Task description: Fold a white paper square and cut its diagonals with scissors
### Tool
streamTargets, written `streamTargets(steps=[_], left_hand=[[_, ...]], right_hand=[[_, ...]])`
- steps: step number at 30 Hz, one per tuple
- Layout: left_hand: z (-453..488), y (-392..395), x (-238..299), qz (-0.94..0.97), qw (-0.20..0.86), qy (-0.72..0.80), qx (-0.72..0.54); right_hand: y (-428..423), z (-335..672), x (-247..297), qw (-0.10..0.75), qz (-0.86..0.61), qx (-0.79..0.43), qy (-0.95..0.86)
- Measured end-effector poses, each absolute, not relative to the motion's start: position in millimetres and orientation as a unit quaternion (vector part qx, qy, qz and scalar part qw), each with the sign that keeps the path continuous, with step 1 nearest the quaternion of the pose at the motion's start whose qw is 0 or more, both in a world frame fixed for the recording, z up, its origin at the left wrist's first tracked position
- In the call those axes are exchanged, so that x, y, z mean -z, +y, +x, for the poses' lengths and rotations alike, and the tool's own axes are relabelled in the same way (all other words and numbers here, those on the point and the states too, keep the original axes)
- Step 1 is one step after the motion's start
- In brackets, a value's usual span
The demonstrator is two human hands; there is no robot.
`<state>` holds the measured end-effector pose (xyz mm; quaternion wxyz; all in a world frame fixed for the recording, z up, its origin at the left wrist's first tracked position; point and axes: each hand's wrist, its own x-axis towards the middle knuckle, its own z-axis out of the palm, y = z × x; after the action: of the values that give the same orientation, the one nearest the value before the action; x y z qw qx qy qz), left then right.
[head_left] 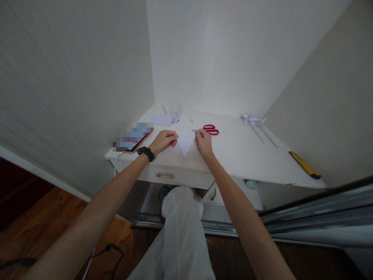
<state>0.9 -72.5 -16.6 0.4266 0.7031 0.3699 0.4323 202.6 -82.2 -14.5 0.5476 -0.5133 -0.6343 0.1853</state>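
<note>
Between my hands, a white paper triangle [185,144] points its tip down toward the table's front edge. My left hand [166,140], with a dark watch on the wrist, pinches the triangle's upper left corner. The upper right corner is pinched in my right hand [203,142]. Just behind my right hand lie red-handled scissors [211,129], their blades partly hidden by it. Farther back on the left are a stack of white paper [161,119] and several thin rolled paper sticks [177,114].
The white tabletop [233,155] sits between side walls. A phone or tablet [135,137] with a cable rests at left. Paper pinwheels [253,120] on sticks lie back right; a yellow-and-black cutter-like tool [304,165] lies against the right wall. A drawer handle [164,175] is below.
</note>
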Motion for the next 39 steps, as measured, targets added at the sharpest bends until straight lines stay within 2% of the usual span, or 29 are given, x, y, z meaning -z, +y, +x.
streamTargets(steps=[9,20,28,39], left_hand=[[0.2,-73.8,15.6,0.706,0.42,0.374,-0.43],[1.5,-79.4,10.3,0.706,0.422,0.379,-0.425],[2.2,-77.8,12.0,0.702,0.433,0.371,-0.426],[2.8,-79.8,9.7,0.7,0.439,0.374,-0.421]], right_hand=[[-79.4,202.6,16.2,0.564,-0.508,-0.227,-0.61],[-86.2,203.4,9.7,0.556,-0.527,-0.183,-0.616],[-80.1,203.3,16.7,0.564,-0.52,-0.262,-0.585],[-80.8,205.3,14.8,0.561,-0.533,-0.212,-0.597]])
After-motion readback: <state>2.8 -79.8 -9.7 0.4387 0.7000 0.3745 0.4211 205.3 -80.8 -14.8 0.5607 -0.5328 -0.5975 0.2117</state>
